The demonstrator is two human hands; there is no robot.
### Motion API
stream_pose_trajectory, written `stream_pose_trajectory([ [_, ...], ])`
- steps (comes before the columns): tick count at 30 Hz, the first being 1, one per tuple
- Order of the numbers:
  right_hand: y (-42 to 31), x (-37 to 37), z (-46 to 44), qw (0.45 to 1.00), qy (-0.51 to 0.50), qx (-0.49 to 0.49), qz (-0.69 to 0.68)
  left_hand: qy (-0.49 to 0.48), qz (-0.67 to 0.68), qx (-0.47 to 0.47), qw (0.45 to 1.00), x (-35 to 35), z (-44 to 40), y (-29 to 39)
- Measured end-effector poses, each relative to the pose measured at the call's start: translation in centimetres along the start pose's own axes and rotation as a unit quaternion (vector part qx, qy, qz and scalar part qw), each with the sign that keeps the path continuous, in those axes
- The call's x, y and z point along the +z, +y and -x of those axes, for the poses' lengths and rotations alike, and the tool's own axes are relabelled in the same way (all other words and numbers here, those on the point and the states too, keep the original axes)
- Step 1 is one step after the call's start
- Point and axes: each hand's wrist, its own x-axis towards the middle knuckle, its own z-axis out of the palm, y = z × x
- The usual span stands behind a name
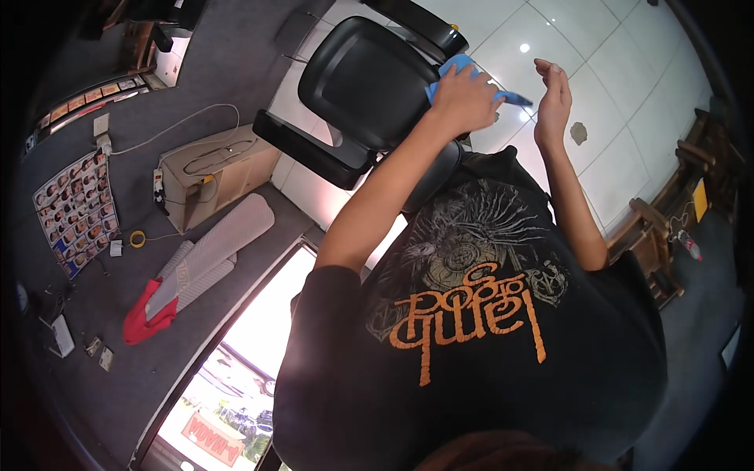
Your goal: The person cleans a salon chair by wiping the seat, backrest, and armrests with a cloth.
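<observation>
My left hand (pixel 467 100) is closed on a blue cloth (pixel 455 64) at the side of a black padded chair (pixel 365 82). Part of the cloth shows above my fingers, and a darker blue end sticks out to the right beside my thumb. My right hand (pixel 554 98) is raised to the right of the cloth, apart from it, with its fingers stretched out and nothing in it. Below the chair seat lies a black armrest (pixel 310 149); another black armrest (pixel 416 27) is above it.
Wooden furniture (pixel 652 220) stands at the right, with a small bottle (pixel 689 245) near it. On the left are a wooden cabinet (pixel 212 177) with cables, a poster of faces (pixel 76 208) and a striped roll with red fabric (pixel 212 251). Bright glass (pixel 228 392) is at lower left.
</observation>
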Motion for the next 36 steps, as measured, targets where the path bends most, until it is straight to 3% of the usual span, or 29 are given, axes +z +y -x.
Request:
stream_pose_trajectory([
  [1, 0.2, 0.0, 0.1, 1.000, -0.010, -0.003, 0.001, -0.066, 0.005, -0.018, 0.998, -1.0, -1.0, 0.2],
  [4, 0.1, 0.5, -0.4, 0.999, -0.041, 0.018, -0.006, -0.082, -0.017, -0.017, 0.996, -1.1, -0.8, 0.9],
  [7, -0.7, 1.4, -1.3, 0.998, -0.064, 0.017, 0.009, 0.045, -0.016, 0.057, 0.997, -0.9, 3.1, 1.4],
  [16, -3.4, 1.9, 4.0, 0.959, -0.222, -0.150, 0.089, 0.034, 0.090, 0.058, 0.994, -4.3, 13.2, 4.4],
  [20, -3.6, 1.4, 8.2, 0.916, -0.287, -0.271, 0.075, 0.075, 0.190, 0.017, 0.979, -5.0, 14.9, 4.1],
  [21, -2.9, 1.1, 8.8, 0.900, -0.361, -0.238, 0.060, 0.096, 0.197, -0.001, 0.976, -4.9, 15.7, 3.9],
  [25, -1.7, 1.9, 8.9, 0.809, -0.485, -0.277, 0.183, 0.207, 0.223, -0.098, 0.947, -3.3, 18.8, 3.0],
  [28, -1.2, 3.1, 8.6, 0.773, -0.453, -0.350, 0.273, 0.290, 0.222, -0.200, 0.909, -0.7, 19.6, 3.1],
  [30, -1.1, 3.8, 7.6, 0.761, -0.444, -0.384, 0.278, 0.286, 0.233, -0.253, 0.894, 0.6, 19.8, 3.3],
  [36, -1.6, 5.8, 4.9, 0.758, -0.411, -0.423, 0.278, 0.355, 0.216, -0.217, 0.884, 2.0, 19.6, 2.6],
])
